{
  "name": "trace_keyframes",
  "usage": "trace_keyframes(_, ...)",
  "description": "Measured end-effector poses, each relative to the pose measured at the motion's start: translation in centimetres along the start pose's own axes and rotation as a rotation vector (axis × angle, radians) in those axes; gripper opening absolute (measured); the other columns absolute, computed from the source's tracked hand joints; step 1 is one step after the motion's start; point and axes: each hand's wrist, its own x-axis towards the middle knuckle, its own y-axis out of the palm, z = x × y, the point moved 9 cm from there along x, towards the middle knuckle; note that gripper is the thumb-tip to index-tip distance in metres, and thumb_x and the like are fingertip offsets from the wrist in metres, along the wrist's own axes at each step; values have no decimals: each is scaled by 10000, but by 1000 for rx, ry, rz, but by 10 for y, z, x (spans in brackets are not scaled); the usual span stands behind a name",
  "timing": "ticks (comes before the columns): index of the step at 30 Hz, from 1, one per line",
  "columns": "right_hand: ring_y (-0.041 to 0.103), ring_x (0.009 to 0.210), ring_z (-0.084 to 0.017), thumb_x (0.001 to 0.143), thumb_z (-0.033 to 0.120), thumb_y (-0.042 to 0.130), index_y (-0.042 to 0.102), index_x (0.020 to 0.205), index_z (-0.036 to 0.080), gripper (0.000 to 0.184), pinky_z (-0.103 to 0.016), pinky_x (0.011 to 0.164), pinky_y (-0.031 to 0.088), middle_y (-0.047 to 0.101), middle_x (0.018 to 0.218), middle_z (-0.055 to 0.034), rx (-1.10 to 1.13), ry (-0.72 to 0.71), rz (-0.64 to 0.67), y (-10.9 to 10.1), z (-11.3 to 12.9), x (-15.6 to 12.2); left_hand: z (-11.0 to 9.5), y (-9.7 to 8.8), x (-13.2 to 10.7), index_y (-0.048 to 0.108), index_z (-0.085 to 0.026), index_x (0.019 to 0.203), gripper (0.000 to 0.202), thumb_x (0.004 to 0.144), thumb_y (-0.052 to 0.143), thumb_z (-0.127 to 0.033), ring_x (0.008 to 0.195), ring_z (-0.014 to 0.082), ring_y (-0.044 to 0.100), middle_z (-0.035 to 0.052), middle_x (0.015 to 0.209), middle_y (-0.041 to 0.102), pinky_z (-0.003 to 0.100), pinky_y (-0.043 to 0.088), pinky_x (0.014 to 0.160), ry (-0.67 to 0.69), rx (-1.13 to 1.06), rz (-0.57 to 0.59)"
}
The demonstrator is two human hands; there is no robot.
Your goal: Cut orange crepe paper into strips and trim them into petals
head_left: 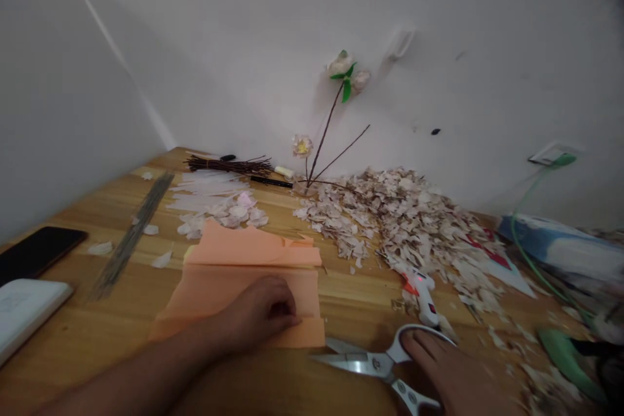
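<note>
Head cam: left hand (263,312) fingers curled, pinning folded orange paper (244,257) mid tabletop (97,338). Right hand (448,370) lies open on scissors (361,362) handle, not gripping. Risks imo: paper slides if grip loosens, and glue gun (425,296) w/ red light sits just beside, so easy burn.

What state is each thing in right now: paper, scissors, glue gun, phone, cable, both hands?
orange paper: folded in layers, flat on the table.
scissors: blades shut, lying flat.
glue gun: lying on its side, small red glow.
phone: face up, screen dark.
green cable: plugged into the wall socket.
left hand: fingers curled, pressing on the paper.
right hand: laid over the scissors handle.
</note>
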Motion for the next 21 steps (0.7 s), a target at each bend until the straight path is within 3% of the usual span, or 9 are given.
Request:
trace_keyframes(6, 575, 841, -231, 606, 232, 552, 546, 895, 253, 289, -317, 730, 435, 617, 933, -45, 46, -52, 70, -3, 19, 16, 1, -1, -1, 585, -169, 726, 136, 795, 564, -284, 661, 116, 485, -15, 703, 554, 208, 376, 587, 0, -28, 4)
trace_keyframes(21, 569, 938, -248, 571, 195, 525, 564, 939, 230, 372, -340, 816, 427, 619, 1025, -73, 23, -99, 101, 1, 26, 22, 0, 1, 1, 602, -164, 705, 127, 771, 593, -272, 671, 129, 503, -1, 705, 589, 221, 369, 607, 14, 18, 4)
